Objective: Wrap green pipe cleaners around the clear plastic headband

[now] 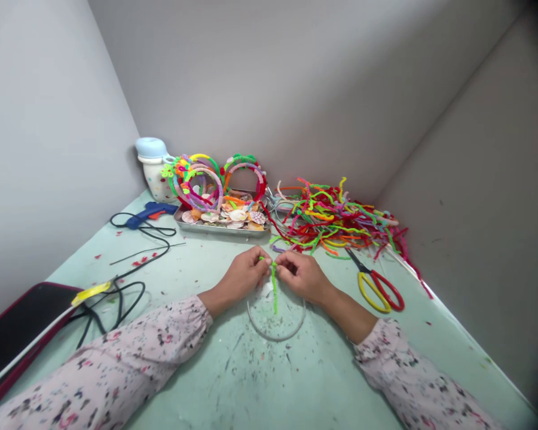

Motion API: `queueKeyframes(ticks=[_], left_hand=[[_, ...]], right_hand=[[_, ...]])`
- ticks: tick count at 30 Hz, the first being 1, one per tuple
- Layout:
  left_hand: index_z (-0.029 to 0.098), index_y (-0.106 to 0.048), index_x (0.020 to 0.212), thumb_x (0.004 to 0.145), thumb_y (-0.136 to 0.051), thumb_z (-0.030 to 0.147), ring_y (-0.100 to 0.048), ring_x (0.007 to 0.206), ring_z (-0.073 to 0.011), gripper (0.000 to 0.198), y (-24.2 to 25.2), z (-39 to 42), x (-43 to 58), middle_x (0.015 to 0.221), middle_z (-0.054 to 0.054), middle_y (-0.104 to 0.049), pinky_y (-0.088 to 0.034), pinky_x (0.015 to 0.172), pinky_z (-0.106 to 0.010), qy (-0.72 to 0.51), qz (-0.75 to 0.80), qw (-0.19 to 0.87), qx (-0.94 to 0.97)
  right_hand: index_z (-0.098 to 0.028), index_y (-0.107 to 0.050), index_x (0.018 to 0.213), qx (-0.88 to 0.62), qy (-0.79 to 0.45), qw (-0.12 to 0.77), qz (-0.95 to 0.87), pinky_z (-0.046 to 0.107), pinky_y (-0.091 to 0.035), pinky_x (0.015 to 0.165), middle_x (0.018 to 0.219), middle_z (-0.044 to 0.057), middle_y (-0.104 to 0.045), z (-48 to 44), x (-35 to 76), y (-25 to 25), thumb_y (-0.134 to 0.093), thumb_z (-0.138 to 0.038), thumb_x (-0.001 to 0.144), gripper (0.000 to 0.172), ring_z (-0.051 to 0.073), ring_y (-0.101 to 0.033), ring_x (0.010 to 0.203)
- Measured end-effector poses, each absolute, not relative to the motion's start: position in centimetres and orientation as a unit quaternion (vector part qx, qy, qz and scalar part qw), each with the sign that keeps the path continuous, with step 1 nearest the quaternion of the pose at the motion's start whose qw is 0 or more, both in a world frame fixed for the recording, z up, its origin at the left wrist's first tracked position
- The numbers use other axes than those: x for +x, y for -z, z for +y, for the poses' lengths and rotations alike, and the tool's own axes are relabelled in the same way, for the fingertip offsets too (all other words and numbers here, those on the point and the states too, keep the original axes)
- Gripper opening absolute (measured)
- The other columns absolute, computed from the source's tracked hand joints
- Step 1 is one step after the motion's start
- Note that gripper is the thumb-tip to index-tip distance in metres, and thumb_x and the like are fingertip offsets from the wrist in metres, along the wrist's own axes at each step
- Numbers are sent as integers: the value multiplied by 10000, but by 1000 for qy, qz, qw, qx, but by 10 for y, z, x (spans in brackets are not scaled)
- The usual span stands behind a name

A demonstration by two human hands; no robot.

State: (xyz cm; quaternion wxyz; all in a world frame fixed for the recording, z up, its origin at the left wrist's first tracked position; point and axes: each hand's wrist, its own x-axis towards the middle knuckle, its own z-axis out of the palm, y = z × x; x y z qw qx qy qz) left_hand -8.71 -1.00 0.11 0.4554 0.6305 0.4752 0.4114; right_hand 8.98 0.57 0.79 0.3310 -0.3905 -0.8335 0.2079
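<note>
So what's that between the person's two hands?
In the head view, a bright green pipe cleaner lies between the left hand and the right hand, pinched near its top by the fingers of both.

Left hand [246,276] and right hand [302,276]: fingertips of both pinch one green pipe cleaner [274,286], its end hanging over a clear plastic hoop [275,338] on the mint-green table [251,382]; scissors [376,291] with red and yellow handles, right of the hands; heap of multicoloured pipe cleaners [327,218], beyond them; steel tray [222,230] of seashells [237,215]; pipe-cleaner-wrapped headbands [245,166] standing behind the shells; blue glue gun [150,214], black cord trailing; white speckled jar [156,182] with pale blue lid, in the corner.
</note>
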Motion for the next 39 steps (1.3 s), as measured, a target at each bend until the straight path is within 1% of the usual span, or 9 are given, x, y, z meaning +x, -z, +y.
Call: queueKeyframes(ticks=[4, 10, 18, 24, 27, 32, 36, 39], left_hand=[[169, -525, 781, 835, -475, 332, -451, 439, -82, 178, -2, -11, -87, 531, 45, -520, -351, 472, -196, -407, 476, 447, 639], [168, -532, 786, 830, -481, 330, -451, 446, -79, 176, -2, -10, -87, 563, 36, -546, -352, 485, -198, -414, 478, 443, 635], [172, -526, 771, 820, -493, 338, -442, 433, -79, 176, -3, -10, -87, 535, 47, -523, -349, 470, -193, -417, 476, 458, 624], [166, -539, 783, 791, -534, 310, -448, 447, -77, 145, -6, -11, -87, 532, 50, -505, -339, 456, -186, -411, 474, 453, 634], [158, -543, 775, 768, -569, 309, -450, 450, -75, 153, -8, -12, -87, 527, 49, -504, -338, 457, -185, -411, 477, 452, 632], [166, -520, 776, 771, -571, 353, -428, 424, -75, 194, -8, -11, -88, 495, 58, -477, -326, 435, -185, -461, 492, 452, 584], [169, -518, 805, 763, -582, 344, -443, 442, -75, 191, -8, -10, -88, 527, 56, -490, -335, 446, -187, -457, 491, 458, 583], [168, -520, 817, 753, -588, 312, -451, 485, -74, 172, -8, -10, -88, 588, 48, -510, -342, 467, -186, -447, 488, 451, 598]], right_hand=[[-174, -597, 810, -401, -202, 323, -833, 213, -369, 568, 655, -17, -588, 6, 90, -6, -536, -184, 789, 65, 105, -498, 571], [-184, -597, 815, -414, -188, 318, -832, 215, -365, 558, 665, -12, -607, 6, 89, -5, -537, -193, 788, 67, 111, -501, 574], [-187, -599, 813, -423, -184, 325, -826, 215, -372, 560, 676, -5, -623, 6, 87, -5, -531, -200, 790, 73, 116, -510, 586], [-175, -605, 800, -414, -213, 318, -826, 214, -366, 552, 642, -13, -598, 5, 89, -9, -541, -207, 790, 72, 110, -493, 567], [-171, -611, 816, -401, -237, 321, -825, 214, -371, 559, 666, -10, -603, 5, 89, -11, -534, -202, 797, 86, 109, -502, 578], [-170, -621, 824, -417, -261, 340, -802, 217, -381, 574, 688, -6, -607, 5, 89, -13, -516, -191, 808, 109, 118, -521, 611], [-174, -632, 789, -436, -258, 352, -787, 222, -366, 556, 648, -12, -582, 5, 89, -13, -507, -219, 826, 139, 119, -497, 586], [-174, -640, 790, -433, -259, 356, -786, 223, -362, 554, 639, -14, -570, 5, 90, -13, -505, -226, 831, 150, 120, -492, 586]])
